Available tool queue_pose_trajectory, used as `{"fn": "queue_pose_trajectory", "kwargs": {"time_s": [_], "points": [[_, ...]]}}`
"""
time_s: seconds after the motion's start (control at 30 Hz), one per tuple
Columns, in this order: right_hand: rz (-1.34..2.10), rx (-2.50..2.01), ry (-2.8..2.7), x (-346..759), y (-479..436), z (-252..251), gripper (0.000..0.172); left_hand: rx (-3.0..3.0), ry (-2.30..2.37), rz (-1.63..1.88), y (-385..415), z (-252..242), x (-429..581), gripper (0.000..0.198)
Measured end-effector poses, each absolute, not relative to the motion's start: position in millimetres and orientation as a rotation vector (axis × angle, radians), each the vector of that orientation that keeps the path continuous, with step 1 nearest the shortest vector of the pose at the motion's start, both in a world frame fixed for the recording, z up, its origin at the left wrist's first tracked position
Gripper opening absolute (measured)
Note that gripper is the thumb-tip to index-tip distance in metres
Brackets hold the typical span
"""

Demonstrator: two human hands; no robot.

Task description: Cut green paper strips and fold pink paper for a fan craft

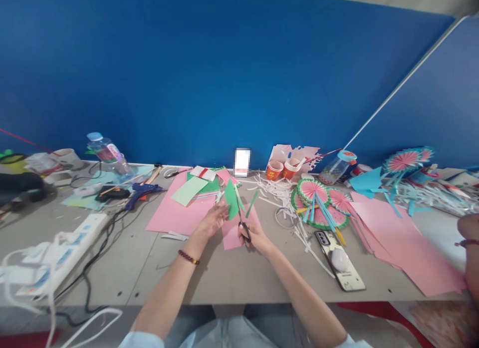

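My left hand (216, 218) is closed on a piece of green paper (231, 199), held up above the table. My right hand (256, 238) grips a pair of scissors (244, 228) with dark handles, the blades pointing away from me along the right edge of the green paper. Beneath both hands lies a small pink sheet (232, 238). A narrow green strip (252, 204) is just right of the blades. Left of my left hand, a pale green sheet (188, 190) rests on a larger pink sheet (164, 218).
Left: a glue gun (140, 193), a white power strip (75, 250) with cords and a plastic bottle (108, 151). Right: watermelon-coloured paper fans (318, 200), a phone (348, 275), paper cups (275, 171), a jar (337, 168) and pink sheets (404, 238). Another person's arm (469, 248) shows at the right edge.
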State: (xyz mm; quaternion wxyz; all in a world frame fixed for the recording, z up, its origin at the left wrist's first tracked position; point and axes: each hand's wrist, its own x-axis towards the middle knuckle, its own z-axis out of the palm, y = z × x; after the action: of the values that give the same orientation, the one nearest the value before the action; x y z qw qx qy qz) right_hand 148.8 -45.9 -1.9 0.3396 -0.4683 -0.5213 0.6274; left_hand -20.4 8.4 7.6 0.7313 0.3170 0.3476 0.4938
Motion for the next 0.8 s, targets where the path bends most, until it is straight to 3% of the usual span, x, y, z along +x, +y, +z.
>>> {"fn": "queue_pose_trajectory", "kwargs": {"time_s": [0.33, 0.8], "points": [[1.678, -1.265, -1.35, 149.7, -41.2, -16.4, 0.051, 0.74, 0.825, 1.366, 17.7, 3.0, -28.5, 0.041], [1.725, -1.223, -1.358, 151.8, -41.0, -16.8, 0.054, 0.883, 0.871, 1.315, 15.0, 3.7, -30.4, 0.045]]}}
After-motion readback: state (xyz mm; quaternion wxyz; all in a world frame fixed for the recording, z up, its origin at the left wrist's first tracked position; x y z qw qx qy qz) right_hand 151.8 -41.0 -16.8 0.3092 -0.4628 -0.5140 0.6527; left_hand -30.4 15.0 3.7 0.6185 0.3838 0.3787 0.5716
